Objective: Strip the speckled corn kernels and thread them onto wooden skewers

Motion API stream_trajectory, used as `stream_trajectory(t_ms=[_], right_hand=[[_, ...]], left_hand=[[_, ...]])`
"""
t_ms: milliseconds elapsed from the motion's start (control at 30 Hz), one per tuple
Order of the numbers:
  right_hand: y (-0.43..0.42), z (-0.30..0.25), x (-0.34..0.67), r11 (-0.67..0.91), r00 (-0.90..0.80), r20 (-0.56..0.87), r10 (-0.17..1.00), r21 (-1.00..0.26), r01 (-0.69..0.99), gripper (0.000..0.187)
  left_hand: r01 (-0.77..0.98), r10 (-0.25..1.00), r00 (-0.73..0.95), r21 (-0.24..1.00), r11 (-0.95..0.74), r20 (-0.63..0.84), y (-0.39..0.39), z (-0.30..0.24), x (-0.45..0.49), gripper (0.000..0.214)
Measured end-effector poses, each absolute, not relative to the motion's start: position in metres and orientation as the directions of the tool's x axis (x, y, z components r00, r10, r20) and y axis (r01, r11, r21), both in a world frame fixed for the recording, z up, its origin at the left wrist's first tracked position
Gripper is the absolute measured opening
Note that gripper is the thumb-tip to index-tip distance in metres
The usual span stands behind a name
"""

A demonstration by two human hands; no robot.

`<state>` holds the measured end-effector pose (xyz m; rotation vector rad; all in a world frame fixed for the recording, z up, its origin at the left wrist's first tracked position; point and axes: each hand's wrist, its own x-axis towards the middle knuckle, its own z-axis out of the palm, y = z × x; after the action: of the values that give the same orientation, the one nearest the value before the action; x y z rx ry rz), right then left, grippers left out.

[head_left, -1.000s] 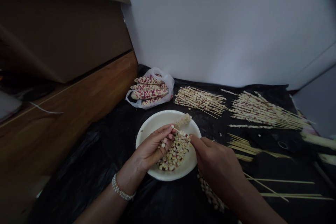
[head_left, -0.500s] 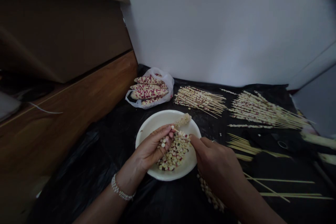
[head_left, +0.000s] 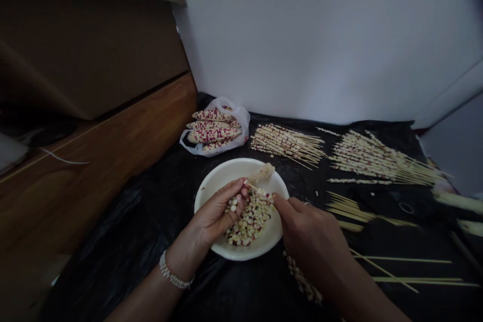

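A white bowl (head_left: 221,176) on black plastic sheeting holds loose white and red corn kernels (head_left: 252,219) and a stripped cob (head_left: 261,173) at its far rim. My left hand (head_left: 217,211) hovers over the bowl with several kernels in its cupped fingers and pinches one at the tip of a thin wooden skewer (head_left: 253,187). My right hand (head_left: 311,236) grips the skewer from the right; a string of threaded kernels (head_left: 302,279) trails under that wrist.
A plastic bag with corn cobs (head_left: 214,131) lies behind the bowl. Two piles of kernel-loaded skewers (head_left: 287,143) (head_left: 377,161) lie along the white wall. Bare skewers (head_left: 392,261) lie at the right. A cardboard box (head_left: 86,35) sits on a wooden ledge (head_left: 94,156) at the left.
Almost nothing moved. My left fingers shifted slightly at the skewer tip, and the view drifted a little.
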<state>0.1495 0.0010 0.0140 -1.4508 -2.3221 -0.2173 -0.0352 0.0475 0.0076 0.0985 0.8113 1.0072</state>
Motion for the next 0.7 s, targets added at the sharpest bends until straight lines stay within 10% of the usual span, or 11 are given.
stream_trajectory(t_ms=[700], right_hand=[[-0.0002, 0.0134, 0.1486, 0.453, -0.393, 0.386, 0.835, -0.075, 0.888, 0.033]], left_hand=[[-0.661, 0.817, 0.199, 0.541, 0.519, -0.541, 0.0449, 0.0063, -0.0342, 0.018]])
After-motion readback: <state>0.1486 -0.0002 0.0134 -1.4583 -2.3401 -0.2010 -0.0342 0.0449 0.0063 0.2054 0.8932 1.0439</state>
